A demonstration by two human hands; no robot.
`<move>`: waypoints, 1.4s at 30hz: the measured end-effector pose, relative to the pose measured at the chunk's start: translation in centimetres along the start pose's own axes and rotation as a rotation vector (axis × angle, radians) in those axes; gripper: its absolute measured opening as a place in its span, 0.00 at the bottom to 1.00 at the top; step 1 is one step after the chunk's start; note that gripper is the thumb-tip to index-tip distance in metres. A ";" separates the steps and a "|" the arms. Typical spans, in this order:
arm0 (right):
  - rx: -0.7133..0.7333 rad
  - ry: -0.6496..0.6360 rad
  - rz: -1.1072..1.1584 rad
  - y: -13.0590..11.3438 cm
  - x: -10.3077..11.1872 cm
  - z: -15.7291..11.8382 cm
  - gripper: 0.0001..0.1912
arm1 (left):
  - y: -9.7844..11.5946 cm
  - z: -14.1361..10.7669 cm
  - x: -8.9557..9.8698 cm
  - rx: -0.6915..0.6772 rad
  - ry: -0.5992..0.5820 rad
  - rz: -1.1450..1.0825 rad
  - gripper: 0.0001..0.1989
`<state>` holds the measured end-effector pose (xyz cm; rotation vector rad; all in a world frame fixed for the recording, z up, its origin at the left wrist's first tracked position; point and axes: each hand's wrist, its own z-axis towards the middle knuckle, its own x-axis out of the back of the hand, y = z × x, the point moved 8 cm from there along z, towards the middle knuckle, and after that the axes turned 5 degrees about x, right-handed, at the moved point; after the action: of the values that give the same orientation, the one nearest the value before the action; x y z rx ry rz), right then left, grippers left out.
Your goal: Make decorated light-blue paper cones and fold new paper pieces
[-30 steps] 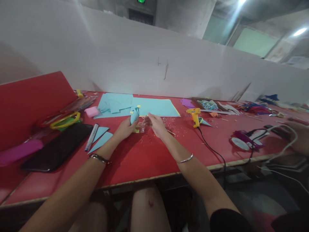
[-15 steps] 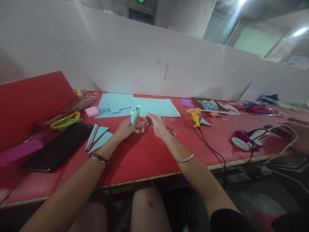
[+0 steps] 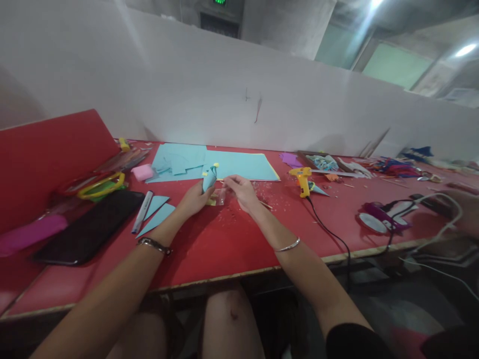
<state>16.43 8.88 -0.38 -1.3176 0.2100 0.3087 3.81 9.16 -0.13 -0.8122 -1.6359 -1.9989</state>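
My left hand (image 3: 195, 197) is closed round a small rolled cone of light-blue paper (image 3: 209, 180), with yellow bits at its upper end. To the right, my right hand (image 3: 241, 190) hovers over the table with thumb and fingertips pinched together; whatever is between them is too small to make out. A small clear plastic bag (image 3: 219, 197) with something yellowish in it lies between the two hands. Behind them are light-blue paper sheets (image 3: 239, 164). Cut blue paper pieces (image 3: 159, 219) and a marker (image 3: 142, 213) rest beside my left forearm.
A yellow glue gun (image 3: 301, 180) with a black cord stands to the right, near a blue paper cone (image 3: 319, 189). At left are a black phone (image 3: 92, 229) and yellow-handled scissors (image 3: 102, 187). A box of scraps (image 3: 324, 162) sits at the back right. Small scraps litter the red table (image 3: 217, 254).
My right hand's fingers have shifted slightly and come together in a pinch. My left hand and the paper cone have stayed nearly still.
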 end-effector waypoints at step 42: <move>0.024 0.021 -0.156 -0.5 0.1 -0.1 0.05 | 0.2 -0.2 -0.2 0.020 -0.038 -0.106 0.20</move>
<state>16.70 8.68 0.06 -1.3059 0.1269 0.1595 4.05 8.88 -0.21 -0.7760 -1.7513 -2.0470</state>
